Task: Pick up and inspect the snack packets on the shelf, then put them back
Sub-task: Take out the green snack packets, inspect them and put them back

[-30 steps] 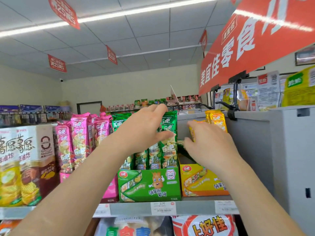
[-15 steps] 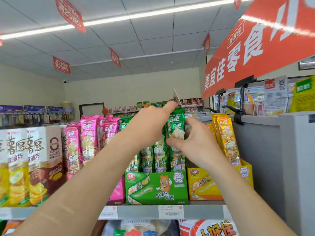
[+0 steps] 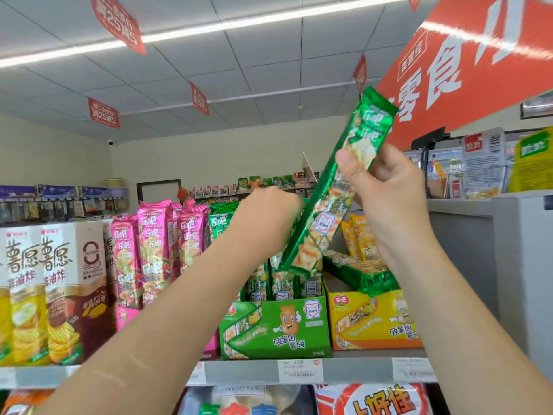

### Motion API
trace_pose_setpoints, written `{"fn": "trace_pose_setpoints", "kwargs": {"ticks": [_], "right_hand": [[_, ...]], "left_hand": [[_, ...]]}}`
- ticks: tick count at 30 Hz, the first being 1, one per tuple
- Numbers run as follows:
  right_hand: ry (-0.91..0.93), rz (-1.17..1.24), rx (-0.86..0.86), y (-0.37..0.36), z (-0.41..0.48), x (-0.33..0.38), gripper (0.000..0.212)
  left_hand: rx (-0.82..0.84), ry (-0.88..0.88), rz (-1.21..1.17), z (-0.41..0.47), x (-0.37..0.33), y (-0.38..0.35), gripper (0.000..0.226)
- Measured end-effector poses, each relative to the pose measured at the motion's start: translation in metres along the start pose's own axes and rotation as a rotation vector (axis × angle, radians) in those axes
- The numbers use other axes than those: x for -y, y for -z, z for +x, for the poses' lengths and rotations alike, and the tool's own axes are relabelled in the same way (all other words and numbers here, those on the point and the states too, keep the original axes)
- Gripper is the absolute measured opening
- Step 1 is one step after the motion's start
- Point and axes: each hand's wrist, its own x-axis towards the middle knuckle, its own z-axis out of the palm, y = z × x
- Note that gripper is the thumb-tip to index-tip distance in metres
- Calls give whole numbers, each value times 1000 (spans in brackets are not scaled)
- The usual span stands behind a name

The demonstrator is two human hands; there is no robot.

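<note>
One green packet [image 3: 335, 193] leans toward one o'clock above the green box [image 3: 278, 327]; your right hand [image 3: 386, 187] grip clamps it, your left hand [image 3: 266, 211] grip I cannot tell.

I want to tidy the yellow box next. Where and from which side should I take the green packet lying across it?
Probably grip the green packet across its narrow width near the front end, from above. It lies flat on the yellow box, top face free, and yellow packets stand close behind it.

On the shelf [image 3: 245, 371] stand chip cartons [image 3: 74, 280], a green box [image 3: 275, 327] and a yellow box [image 3: 374, 322].
</note>
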Motion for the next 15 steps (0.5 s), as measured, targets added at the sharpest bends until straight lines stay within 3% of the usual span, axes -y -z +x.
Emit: {"fn": "trace_pose_setpoints", "kwargs": {"ticks": [4, 6, 7, 9, 11, 13, 15], "right_hand": [[-144, 168, -43, 14, -8, 1, 25], [-175, 141, -12, 17, -15, 4, 36], [-169, 105, 16, 17, -18, 6, 39], [-135, 39, 57, 16, -25, 10, 42], [-89, -7, 47, 12, -31, 13, 47], [-77, -36, 65, 9, -34, 14, 45], [-129, -42, 147, 11, -36, 15, 38]], "left_hand": [[37, 3, -2, -3, 3, 0, 46], [-52, 14, -102, -10, 2, 7, 48], [-168, 42, -258, -17, -1, 12, 44], [-279, 133, -842, -37, -11, 24, 29], [-116, 132, -1315, -57, -25, 35, 38], [-17, 150, -1331, -74, -38, 31, 50], [-71, 232, -1312, -88, -47, 26, 53]]}}
